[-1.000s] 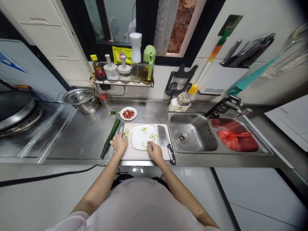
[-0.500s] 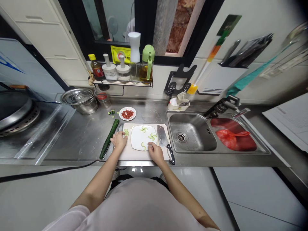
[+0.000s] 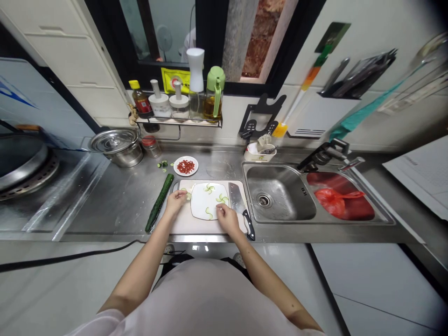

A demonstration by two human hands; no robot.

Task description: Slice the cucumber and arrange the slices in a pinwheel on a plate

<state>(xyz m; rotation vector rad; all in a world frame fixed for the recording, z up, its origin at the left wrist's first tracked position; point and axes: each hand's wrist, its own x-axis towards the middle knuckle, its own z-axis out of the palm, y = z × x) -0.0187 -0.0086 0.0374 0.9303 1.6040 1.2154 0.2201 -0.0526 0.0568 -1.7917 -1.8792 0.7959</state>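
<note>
A white square plate [image 3: 203,205] lies on a pale cutting board [image 3: 184,226]. Curved cucumber slices [image 3: 209,188] form small pinwheels on it, with a smaller group at its lower edge. My left hand [image 3: 175,203] is at the plate's left side, fingertips pinched on a thin cucumber slice [image 3: 188,196]. Over the plate's lower right corner is my right hand [image 3: 227,217], its fingers curled together; whether anything is between them is hidden. A cleaver [image 3: 237,198] with a black handle rests on the board's right side. Left of the board lies a whole cucumber [image 3: 159,203].
Behind the board stand a small plate of chopped red pieces [image 3: 185,166] and cucumber scraps [image 3: 163,164]. A lidded pot [image 3: 121,147] and a jar [image 3: 151,146] are further left. To the right is a sink [image 3: 280,196]; a condiment shelf [image 3: 178,120] hangs above.
My left hand has lifted slightly from the cucumber slices on the board, its fingertips now extended rightward toward the plate with a slice. My right hand has barely moved.
</note>
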